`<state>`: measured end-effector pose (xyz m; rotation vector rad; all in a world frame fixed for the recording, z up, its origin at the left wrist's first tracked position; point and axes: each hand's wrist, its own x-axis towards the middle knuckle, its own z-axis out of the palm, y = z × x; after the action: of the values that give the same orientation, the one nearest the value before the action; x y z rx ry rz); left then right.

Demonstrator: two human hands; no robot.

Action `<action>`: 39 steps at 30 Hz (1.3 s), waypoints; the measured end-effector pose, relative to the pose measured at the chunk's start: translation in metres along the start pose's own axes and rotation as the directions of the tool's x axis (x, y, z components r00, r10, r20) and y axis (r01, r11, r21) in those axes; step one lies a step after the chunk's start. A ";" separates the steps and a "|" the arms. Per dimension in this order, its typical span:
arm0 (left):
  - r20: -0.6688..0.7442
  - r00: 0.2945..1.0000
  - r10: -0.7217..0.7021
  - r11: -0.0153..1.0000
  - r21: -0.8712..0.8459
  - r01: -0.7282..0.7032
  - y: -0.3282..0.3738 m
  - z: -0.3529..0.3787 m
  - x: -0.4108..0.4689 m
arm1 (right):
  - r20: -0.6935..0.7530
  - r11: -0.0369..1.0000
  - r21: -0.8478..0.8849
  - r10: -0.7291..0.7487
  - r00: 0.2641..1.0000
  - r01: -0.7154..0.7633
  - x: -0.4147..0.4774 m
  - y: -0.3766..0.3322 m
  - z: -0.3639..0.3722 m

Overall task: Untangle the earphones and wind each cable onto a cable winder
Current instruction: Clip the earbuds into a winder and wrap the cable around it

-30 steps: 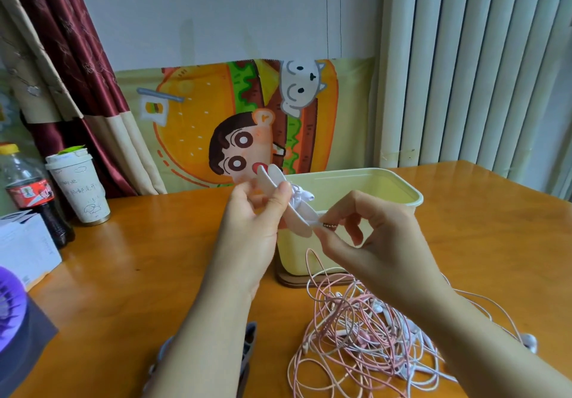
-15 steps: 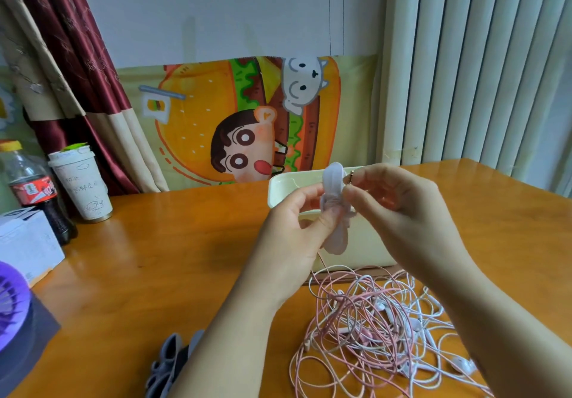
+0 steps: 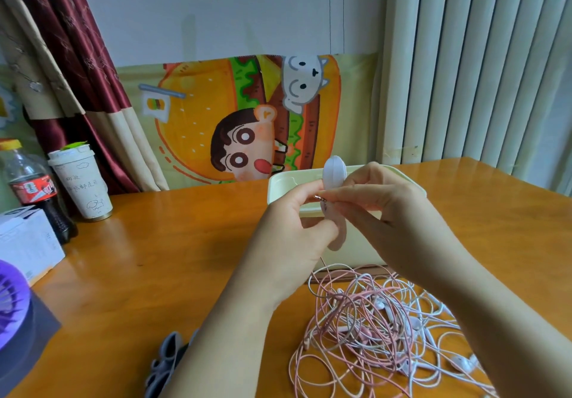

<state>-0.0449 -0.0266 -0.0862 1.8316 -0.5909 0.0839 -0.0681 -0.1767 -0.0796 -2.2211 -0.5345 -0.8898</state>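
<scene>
Two hands are working above the earphones point(image 3: 371, 329) tangled on the table point(image 3: 185, 258): left hand point(image 3: 291, 227) gripping a cable winder point(image 3: 334, 175), right hand point(image 3: 390, 212) pinching the plug point(image 3: 320, 198) against it; firm anchoring should keep windings tight.

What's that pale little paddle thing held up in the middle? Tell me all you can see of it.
The cable winder is a small, flat, whitish piece, plastic-looking, with rounded top and bottom ends. It stands roughly upright above the table, before the cream box. The left hand pinches its middle; the right hand holds a metal-tipped plug against it. The hands hide its waist, so any wound cable cannot be judged.
</scene>
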 end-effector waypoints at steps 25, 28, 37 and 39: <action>-0.101 0.992 -0.081 0.946 -0.322 0.045 -0.006 0.002 0.005 | -0.063 0.934 0.338 0.148 0.987 -0.118 -0.005 0.000 0.014; -0.068 0.993 -0.096 0.929 -0.364 0.065 -0.010 0.001 0.006 | -0.082 0.890 0.436 0.189 0.979 -0.135 -0.005 -0.001 0.017; -0.124 0.991 0.053 0.999 -0.002 -0.054 0.001 0.003 -0.002 | -0.235 0.995 -0.042 -0.097 0.967 0.089 -0.005 0.001 0.020; -0.119 0.992 0.040 0.997 -0.065 -0.048 0.002 0.004 -0.001 | -0.257 0.986 -0.109 -0.148 0.955 0.124 -0.006 0.002 0.021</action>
<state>-0.0478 -0.0299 -0.0859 1.7350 -0.5446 0.1976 -0.0618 -0.1637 -0.0956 -2.1189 -0.5324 -1.2846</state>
